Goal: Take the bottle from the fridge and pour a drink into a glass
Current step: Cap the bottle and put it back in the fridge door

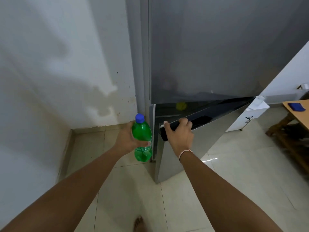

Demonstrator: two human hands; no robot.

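A green plastic bottle with a blue cap is upright in my left hand, which grips it around the middle, just left of the fridge. The grey fridge fills the upper middle of the view. Its lower door stands partly ajar, and my right hand is closed over the door's dark top edge. Something small and yellow shows inside the gap. No glass is clearly in view.
A stained white wall stands close on the left. A wooden table with a blue cloth is at the right edge, beside a white cabinet. Pale floor tiles lie below, with my bare foot at the bottom.
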